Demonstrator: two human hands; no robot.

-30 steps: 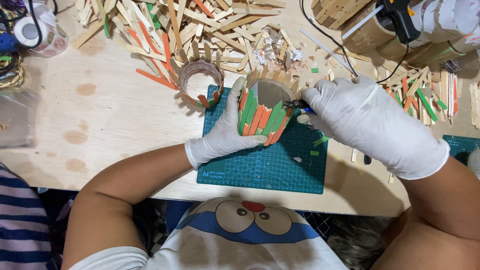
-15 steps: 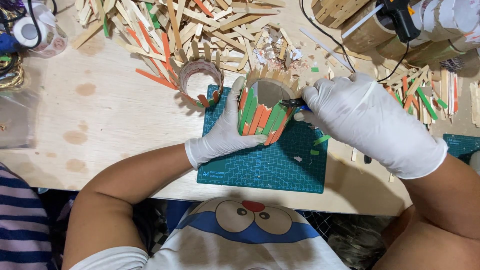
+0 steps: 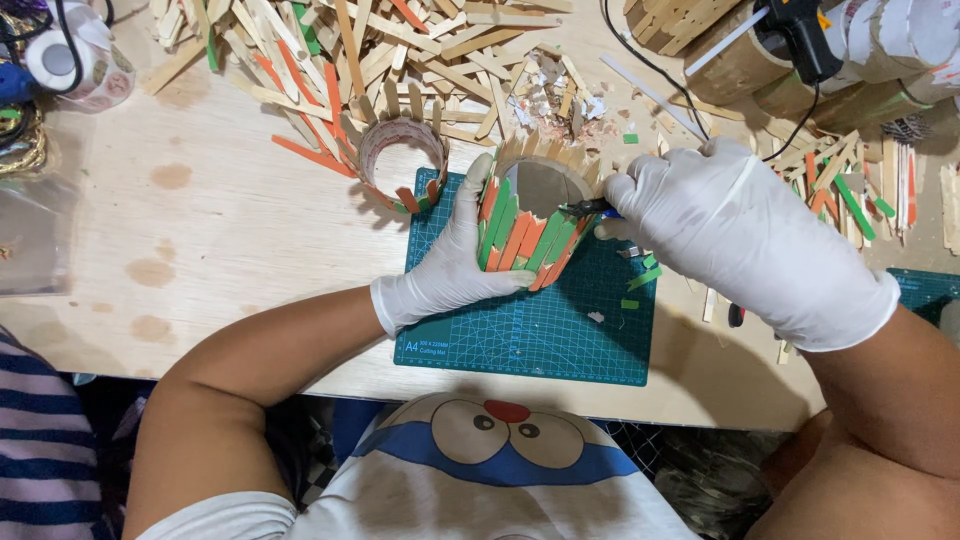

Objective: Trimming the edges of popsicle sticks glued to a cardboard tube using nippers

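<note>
A round tube clad in green, orange and plain wooden craft sticks (image 3: 530, 215) stands tilted on a green cutting mat (image 3: 530, 320). My left hand (image 3: 452, 265), in a white glove, grips the tube's left side and base. My right hand (image 3: 745, 235), also gloved, holds a small dark-tipped cutting tool (image 3: 585, 208) whose tip touches the tube's upper right rim.
A smaller stick-covered ring (image 3: 402, 160) sits left of the tube. A heap of loose craft sticks (image 3: 350, 50) covers the wooden table behind. Cardboard tubes and a glue gun (image 3: 795, 35) lie at the far right, tape rolls (image 3: 65, 60) at the far left. Small offcuts dot the mat.
The tube has turned slightly in my left hand and the tool tip has shifted a little along the rim. Both hands stay in nearly the same place.
</note>
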